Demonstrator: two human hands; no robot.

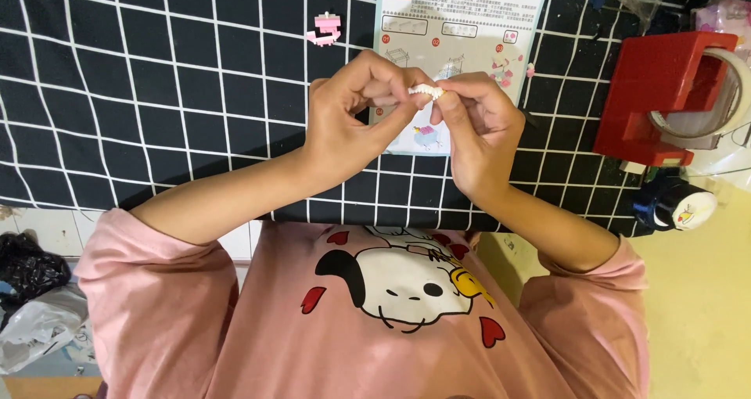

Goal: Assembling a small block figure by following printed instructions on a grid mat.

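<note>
- Hands together above a black cloth with white grid lines (156, 94), fingertips meeting mid-air; left hand (352, 117) and right hand (477, 129) both pinch one small white block piece (426, 91).
- Piece sits between thumb and forefinger tips of both hands, held up off the cloth, over the lower half of an instruction sheet (458, 23).
- Piece is tiny and mostly covered by fingers; exact shape, or whether it is one part or two being pressed, cannot be told.
- Risk: piece looks small and smooth, so a squeeze slightly off-axis could pop it out of the pinch; it would likely land on the cloth or fall to the lap past the table edge.
- Risk: fingers hide the joint, so misalignment would be easy to miss; forcing it could leave a crooked fit.
- Small pink block assembly (325, 29) lies well apart on the cloth, left of the sheet; a forearm sweep could knock it.
- Red tape dispenser (665, 86) and a dark round container (673, 203) sit at the right, near the right elbow's side; a wide elbow move could nudge them.
</note>
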